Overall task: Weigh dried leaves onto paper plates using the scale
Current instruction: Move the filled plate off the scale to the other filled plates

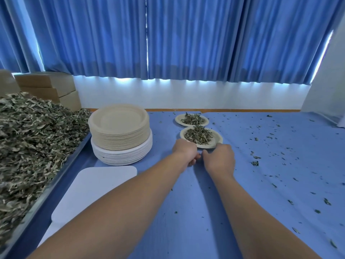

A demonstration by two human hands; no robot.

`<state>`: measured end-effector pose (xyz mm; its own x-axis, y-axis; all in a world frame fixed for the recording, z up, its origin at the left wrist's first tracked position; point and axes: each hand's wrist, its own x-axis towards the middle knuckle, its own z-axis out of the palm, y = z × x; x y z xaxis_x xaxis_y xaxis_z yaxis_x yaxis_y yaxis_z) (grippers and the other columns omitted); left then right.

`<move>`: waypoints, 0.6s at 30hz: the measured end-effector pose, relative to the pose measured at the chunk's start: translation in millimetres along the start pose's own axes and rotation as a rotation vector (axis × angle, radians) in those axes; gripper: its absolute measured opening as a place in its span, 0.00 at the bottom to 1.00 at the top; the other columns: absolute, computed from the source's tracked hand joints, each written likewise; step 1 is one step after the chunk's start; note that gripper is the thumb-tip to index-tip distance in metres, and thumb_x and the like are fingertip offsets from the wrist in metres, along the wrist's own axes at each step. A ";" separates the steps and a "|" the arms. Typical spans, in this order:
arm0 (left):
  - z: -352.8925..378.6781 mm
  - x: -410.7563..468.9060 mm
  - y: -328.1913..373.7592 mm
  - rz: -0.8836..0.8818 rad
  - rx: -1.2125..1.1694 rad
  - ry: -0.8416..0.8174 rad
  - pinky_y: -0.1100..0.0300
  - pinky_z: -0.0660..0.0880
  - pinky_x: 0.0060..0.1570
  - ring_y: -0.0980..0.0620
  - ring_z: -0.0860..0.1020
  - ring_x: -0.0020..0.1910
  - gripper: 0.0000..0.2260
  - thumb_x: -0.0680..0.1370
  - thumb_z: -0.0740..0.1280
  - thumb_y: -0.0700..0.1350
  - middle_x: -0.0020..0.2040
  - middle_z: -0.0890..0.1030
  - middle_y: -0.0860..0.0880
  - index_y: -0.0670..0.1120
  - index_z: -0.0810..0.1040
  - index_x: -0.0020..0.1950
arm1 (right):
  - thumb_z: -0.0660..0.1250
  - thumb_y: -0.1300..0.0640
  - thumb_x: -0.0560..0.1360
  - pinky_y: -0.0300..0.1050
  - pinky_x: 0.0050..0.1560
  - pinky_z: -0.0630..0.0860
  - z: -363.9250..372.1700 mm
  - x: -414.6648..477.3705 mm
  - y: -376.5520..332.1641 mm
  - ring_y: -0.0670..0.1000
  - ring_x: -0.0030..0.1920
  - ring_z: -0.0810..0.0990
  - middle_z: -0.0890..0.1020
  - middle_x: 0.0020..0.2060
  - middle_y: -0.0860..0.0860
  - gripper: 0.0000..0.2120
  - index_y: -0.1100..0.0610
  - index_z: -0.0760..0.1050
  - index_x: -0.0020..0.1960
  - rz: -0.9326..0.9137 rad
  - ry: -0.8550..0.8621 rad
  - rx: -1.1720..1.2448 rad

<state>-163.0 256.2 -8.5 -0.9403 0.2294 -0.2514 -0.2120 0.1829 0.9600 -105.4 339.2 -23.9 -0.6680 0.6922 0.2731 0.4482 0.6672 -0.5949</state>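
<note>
Where left hand, right hand meet plate | fingers curled by rim

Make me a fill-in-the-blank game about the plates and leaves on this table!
1. The near plate and the far plate both hold dried ___.
2. In the stack, the tan plates sit on top of ___ ones.
3. The big leaf pile lies on the ___ side of the table.
4. The curtains are ___.

Missing words: leaves, white, left, blue.
</note>
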 end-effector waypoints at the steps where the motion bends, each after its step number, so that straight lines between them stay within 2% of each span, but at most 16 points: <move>1: 1.0 2.7 0.0 -0.001 0.009 -0.016 0.63 0.66 0.24 0.45 0.76 0.36 0.09 0.77 0.55 0.35 0.42 0.85 0.40 0.40 0.73 0.52 | 0.68 0.52 0.77 0.56 0.54 0.77 1.1 1.9 -1.3 0.62 0.54 0.78 0.78 0.53 0.59 0.13 0.62 0.77 0.51 0.000 -0.005 -0.014; 3: 2.6 7.2 1.2 -0.001 0.033 -0.037 0.64 0.65 0.23 0.46 0.76 0.33 0.08 0.77 0.56 0.34 0.43 0.84 0.40 0.41 0.73 0.49 | 0.67 0.51 0.78 0.55 0.55 0.77 3.3 5.6 -3.3 0.62 0.55 0.78 0.78 0.54 0.58 0.13 0.61 0.77 0.53 -0.002 -0.005 -0.036; 6: 3.6 13.7 4.8 0.006 0.068 -0.055 0.65 0.65 0.21 0.48 0.72 0.27 0.07 0.77 0.58 0.34 0.38 0.80 0.43 0.43 0.73 0.43 | 0.64 0.50 0.79 0.55 0.59 0.74 8.1 12.2 -6.2 0.61 0.58 0.77 0.79 0.56 0.57 0.13 0.59 0.77 0.55 0.003 -0.003 -0.051; 10: 3.4 19.2 9.6 0.011 0.118 -0.069 0.66 0.66 0.20 0.49 0.68 0.25 0.06 0.78 0.59 0.36 0.35 0.74 0.45 0.45 0.73 0.45 | 0.62 0.49 0.80 0.53 0.61 0.71 14.7 21.4 -10.2 0.61 0.60 0.77 0.79 0.57 0.57 0.14 0.58 0.77 0.56 0.004 -0.014 -0.062; 12: 2.6 21.0 11.0 0.018 0.146 -0.084 0.67 0.66 0.21 0.50 0.67 0.26 0.07 0.78 0.59 0.36 0.35 0.74 0.46 0.45 0.73 0.43 | 0.60 0.49 0.80 0.53 0.61 0.69 17.7 24.1 -11.7 0.60 0.60 0.77 0.80 0.56 0.56 0.13 0.58 0.76 0.55 -0.013 -0.021 -0.077; 15: 0.6 23.8 11.7 0.027 0.199 -0.108 0.63 0.62 0.28 0.51 0.62 0.27 0.10 0.79 0.59 0.38 0.33 0.71 0.46 0.45 0.72 0.39 | 0.58 0.51 0.80 0.53 0.60 0.68 20.8 25.9 -13.2 0.59 0.57 0.77 0.80 0.54 0.55 0.09 0.55 0.73 0.48 -0.046 -0.040 -0.081; 18: -0.5 20.3 14.2 0.027 0.253 -0.149 0.62 0.61 0.28 0.51 0.62 0.25 0.10 0.80 0.58 0.39 0.34 0.71 0.45 0.43 0.79 0.47 | 0.57 0.56 0.79 0.53 0.56 0.67 20.4 24.4 -14.7 0.60 0.54 0.77 0.80 0.51 0.55 0.06 0.54 0.70 0.45 -0.070 -0.024 -0.063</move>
<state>-185.3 263.0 0.1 -0.8911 0.3720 -0.2598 -0.0971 0.4030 0.9100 -140.4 340.7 -23.9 -0.7124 0.6371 0.2941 0.4358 0.7303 -0.5261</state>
